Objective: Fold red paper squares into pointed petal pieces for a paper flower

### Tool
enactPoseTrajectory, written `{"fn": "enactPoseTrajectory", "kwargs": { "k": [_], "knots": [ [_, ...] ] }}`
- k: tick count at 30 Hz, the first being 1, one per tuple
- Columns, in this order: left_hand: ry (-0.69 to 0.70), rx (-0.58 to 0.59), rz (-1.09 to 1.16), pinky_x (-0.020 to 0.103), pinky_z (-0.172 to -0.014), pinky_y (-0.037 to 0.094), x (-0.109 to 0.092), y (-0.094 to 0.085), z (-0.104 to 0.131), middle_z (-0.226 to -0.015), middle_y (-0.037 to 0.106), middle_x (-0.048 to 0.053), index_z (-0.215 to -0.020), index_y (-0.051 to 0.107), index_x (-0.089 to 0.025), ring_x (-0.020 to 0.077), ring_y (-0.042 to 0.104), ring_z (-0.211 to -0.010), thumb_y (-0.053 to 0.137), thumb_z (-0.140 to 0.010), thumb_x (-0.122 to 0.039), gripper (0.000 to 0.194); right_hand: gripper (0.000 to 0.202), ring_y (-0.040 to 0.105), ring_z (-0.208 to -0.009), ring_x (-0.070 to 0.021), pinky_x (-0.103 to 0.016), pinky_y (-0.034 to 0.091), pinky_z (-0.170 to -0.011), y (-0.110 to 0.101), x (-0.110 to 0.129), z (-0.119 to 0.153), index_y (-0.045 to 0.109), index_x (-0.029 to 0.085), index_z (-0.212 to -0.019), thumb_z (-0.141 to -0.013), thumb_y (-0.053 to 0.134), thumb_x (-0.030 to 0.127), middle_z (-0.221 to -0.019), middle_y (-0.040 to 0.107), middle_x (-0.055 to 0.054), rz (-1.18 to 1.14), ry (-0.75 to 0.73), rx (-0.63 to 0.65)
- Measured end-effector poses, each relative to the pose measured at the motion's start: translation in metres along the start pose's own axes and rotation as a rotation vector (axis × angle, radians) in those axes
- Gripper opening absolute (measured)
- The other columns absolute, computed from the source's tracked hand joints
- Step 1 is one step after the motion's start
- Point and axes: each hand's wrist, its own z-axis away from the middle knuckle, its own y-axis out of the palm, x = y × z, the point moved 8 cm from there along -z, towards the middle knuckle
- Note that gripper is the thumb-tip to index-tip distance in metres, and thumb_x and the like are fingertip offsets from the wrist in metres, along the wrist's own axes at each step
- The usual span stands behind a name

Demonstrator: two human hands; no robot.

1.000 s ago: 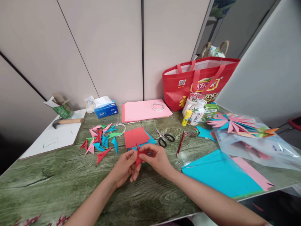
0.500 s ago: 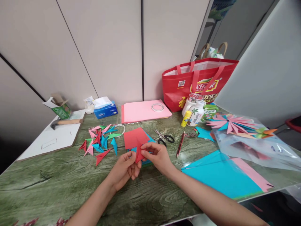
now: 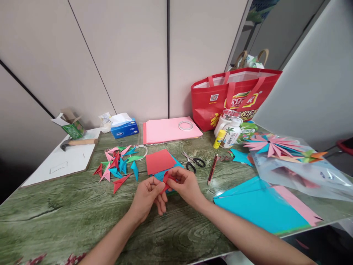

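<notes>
Between my two hands is a small folded piece of red paper (image 3: 166, 182), partly covered by fingers. My left hand (image 3: 149, 195) pinches its lower left side with thumb and forefinger, the other fingers curled loosely below. From the right, my right hand (image 3: 184, 184) grips the paper's upper part, fingers bent over it. Just behind the hands lie a red paper square (image 3: 160, 162) and blue paper sheets (image 3: 178, 163). To the left is a pile of folded paper pieces (image 3: 117, 165) in red, pink, blue and green.
Black-handled scissors (image 3: 191, 162) and a pencil (image 3: 212, 169) lie right of the hands. Farther back are pink sheets (image 3: 171, 130), a tissue box (image 3: 124, 129), a glue stick (image 3: 219, 139) and a red bag (image 3: 204, 106). Blue paper (image 3: 256, 206) lies at right, a hammer (image 3: 79, 142) at left.
The red paper stood upright as a pointed shape; now it is bent down and more covered by my fingers. My right hand has closed further over its top.
</notes>
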Motion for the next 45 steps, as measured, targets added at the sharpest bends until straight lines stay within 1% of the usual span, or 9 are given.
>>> {"fn": "enactPoseTrajectory", "kwargs": {
  "k": [6,11,15,18,22,28,36,41,45],
  "knots": [
    [0.015,-0.086,-0.006,0.015,-0.022,0.037,-0.001,-0.003,0.001,-0.039,0.058,-0.003,-0.063,0.048,-0.015,0.0102,0.050,-0.024,0.066,-0.067,-0.035,0.027,0.015,0.052,-0.053,-0.0090,-0.021,0.051,-0.047,0.003,-0.002,-0.001,0.057,0.017,-0.072,-0.063,0.067,0.025,-0.062,0.056,0.003,-0.029,0.025,0.035],
    [-0.049,-0.029,0.134,0.019,-0.032,0.047,0.000,0.001,0.000,-0.055,0.067,0.004,-0.067,0.053,-0.012,0.0115,0.058,-0.034,0.064,-0.069,-0.039,0.029,0.022,0.051,-0.048,-0.0078,-0.022,0.050,-0.046,-0.006,-0.002,-0.005,0.056,0.017,-0.073,-0.061,0.070,0.029,-0.062,0.054,0.004,-0.056,0.029,-0.018],
    [-0.086,0.009,0.202,0.016,-0.034,0.047,0.002,0.000,-0.001,-0.062,0.070,0.007,-0.067,0.056,-0.010,0.0088,0.057,-0.036,0.068,-0.067,-0.034,0.026,0.022,0.052,-0.049,-0.0080,-0.021,0.050,-0.047,-0.009,-0.003,-0.007,0.056,0.017,-0.074,-0.062,0.070,0.029,-0.062,0.054,0.004,-0.078,0.034,-0.027],
    [-0.090,0.009,0.215,0.014,-0.037,0.047,0.003,-0.002,-0.001,-0.060,0.069,0.006,-0.063,0.057,-0.010,0.0073,0.057,-0.037,0.072,-0.064,-0.029,0.025,0.021,0.053,-0.049,-0.0081,-0.021,0.050,-0.047,-0.010,-0.003,-0.007,0.056,0.017,-0.075,-0.063,0.069,0.028,-0.061,0.055,0.004,-0.079,0.024,-0.024],
    [-0.108,0.003,0.192,0.013,-0.037,0.045,0.006,-0.001,-0.001,-0.051,0.065,0.003,-0.060,0.058,-0.009,0.0069,0.056,-0.037,0.074,-0.061,-0.029,0.025,0.023,0.051,-0.048,-0.0084,-0.022,0.049,-0.045,-0.008,-0.003,-0.006,0.056,0.017,-0.074,-0.061,0.070,0.029,-0.061,0.055,0.004,-0.056,0.026,-0.025],
    [-0.080,-0.032,0.081,0.015,-0.033,0.044,0.004,-0.002,0.001,-0.047,0.064,0.002,-0.061,0.055,-0.011,0.0093,0.056,-0.034,0.071,-0.063,-0.028,0.023,0.018,0.052,-0.053,-0.0096,-0.022,0.049,-0.047,-0.002,0.000,-0.003,0.056,0.017,-0.073,-0.062,0.067,0.027,-0.063,0.056,0.002,-0.023,0.012,0.019],
    [-0.015,0.046,0.028,0.027,-0.049,0.054,-0.002,0.002,-0.001,-0.066,0.067,0.004,-0.071,0.052,-0.013,0.0176,0.066,-0.053,0.062,-0.072,-0.034,0.023,0.016,0.051,-0.053,-0.0087,-0.021,0.047,-0.047,-0.006,0.008,-0.004,0.055,0.017,-0.074,-0.064,0.066,0.024,-0.067,0.054,0.002,0.027,-0.025,0.004],
    [-0.002,0.058,0.092,0.026,-0.048,0.054,-0.001,0.002,-0.003,-0.060,0.062,0.000,-0.068,0.050,-0.014,0.0158,0.065,-0.050,0.061,-0.073,-0.035,0.024,0.018,0.051,-0.054,-0.0095,-0.023,0.047,-0.049,-0.001,0.007,-0.005,0.055,0.018,-0.076,-0.064,0.066,0.024,-0.067,0.054,0.003,-0.027,0.004,0.061],
    [-0.023,0.102,0.038,0.025,-0.042,0.052,0.002,0.004,-0.002,-0.059,0.063,0.002,-0.070,0.048,-0.014,0.0156,0.064,-0.046,0.058,-0.076,-0.033,0.022,0.015,0.053,-0.061,-0.0107,-0.022,0.045,-0.055,-0.001,0.005,-0.004,0.057,0.017,-0.075,-0.063,0.066,0.020,-0.067,0.058,0.002,0.018,-0.029,0.062]
  ]
}}
